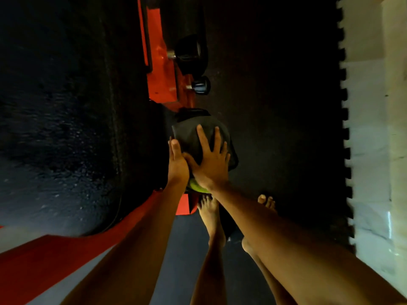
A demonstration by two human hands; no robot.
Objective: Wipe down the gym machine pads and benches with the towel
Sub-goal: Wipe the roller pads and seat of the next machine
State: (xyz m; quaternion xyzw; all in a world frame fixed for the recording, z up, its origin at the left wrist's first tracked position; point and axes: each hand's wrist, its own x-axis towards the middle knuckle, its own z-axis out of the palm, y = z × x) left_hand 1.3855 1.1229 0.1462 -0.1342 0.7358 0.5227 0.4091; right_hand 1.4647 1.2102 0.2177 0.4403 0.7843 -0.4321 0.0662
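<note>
Towel: a dark grey towel (189, 137) is draped over a rounded form at the near end of the orange machine frame (160, 62); what lies under it is covered.
Right hand: the right hand (211, 161) lies flat on top of the towel, its fingers (201, 137) straight and spread wide, pressing on the cloth.
Left hand: the left hand (177, 159) is set against the towel's left side, fingers straight and close together, touching the cloth rather than curling round it.
Under the wrists: a yellow-green patch (197, 186) shows just below the towel; too dim to identify.
Machine: a black knob (201, 84) juts from the frame beyond the towel; a large black pad (55, 106) fills the left.
Floor: bare feet (209, 208) stand on a black interlocking mat (286, 106), with pale tile (374, 128) beside it on the right.
</note>
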